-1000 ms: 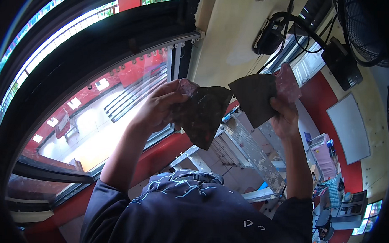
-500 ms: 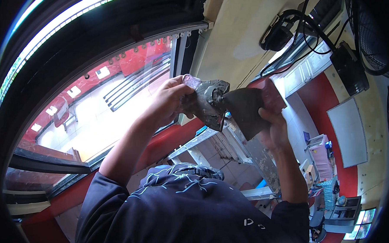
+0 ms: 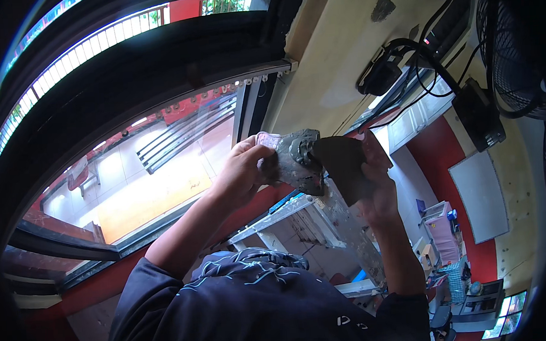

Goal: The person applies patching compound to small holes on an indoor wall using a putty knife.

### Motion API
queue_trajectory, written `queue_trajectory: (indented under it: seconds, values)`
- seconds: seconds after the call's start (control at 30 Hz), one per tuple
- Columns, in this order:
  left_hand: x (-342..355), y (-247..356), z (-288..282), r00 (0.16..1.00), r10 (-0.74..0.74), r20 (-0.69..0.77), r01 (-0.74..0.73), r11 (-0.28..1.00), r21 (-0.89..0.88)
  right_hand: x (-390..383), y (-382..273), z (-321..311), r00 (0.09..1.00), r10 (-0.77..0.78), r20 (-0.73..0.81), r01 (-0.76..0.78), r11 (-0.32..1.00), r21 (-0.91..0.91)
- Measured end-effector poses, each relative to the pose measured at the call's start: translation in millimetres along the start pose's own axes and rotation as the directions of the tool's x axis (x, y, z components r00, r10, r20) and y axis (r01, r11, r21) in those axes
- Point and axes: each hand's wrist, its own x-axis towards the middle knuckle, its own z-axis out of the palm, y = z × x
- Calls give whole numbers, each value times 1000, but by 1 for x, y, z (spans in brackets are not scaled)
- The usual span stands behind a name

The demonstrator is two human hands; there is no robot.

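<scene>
Smeared scraper (image 3: 297,164) | left fingers (image 3: 258,151) clamped at pink end (image 3: 268,140) | dark scraper (image 3: 341,161) | right fingers (image 3: 374,177) clamped

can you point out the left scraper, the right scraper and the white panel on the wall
Left scraper (image 3: 292,162): head view, on the middle of its smeared grey blade.
Right scraper (image 3: 340,166): head view, on its dark blade.
White panel (image 3: 479,196): head view, on the middle of its face.

An indoor room under repair, its everyday use unclear: a spattered stepladder (image 3: 354,235) stands near, dark patches (image 3: 383,9) mark the cream wall (image 3: 341,52) at the far side, and a whiteboard (image 3: 480,195) hangs on the right-hand wall (image 3: 485,260).
</scene>
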Motion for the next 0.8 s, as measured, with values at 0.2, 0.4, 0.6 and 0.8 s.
queue_trajectory:
  seconds: [0.2, 0.4, 0.6, 0.8]
  values:
    - [4, 8, -3, 999, 13, 50, -13, 1000, 0, 11, -1, -22, 998, -22, -51, 20, 999, -36]
    - [9, 11, -12, 994, 13, 105, -21, 997, 71, 12, 1, -19, 998, -49, -50, 47, 998, -35]
    - [18, 5, -12, 982, -5, 187, -2, 999, 34, 14, 7, -12, 999, 22, -45, -19, 998, 68]
    - [19, 0, -18, 990, -6, 138, 10, 999, -33, 21, -13, 11, 981, -177, 82, 160, 970, 182]
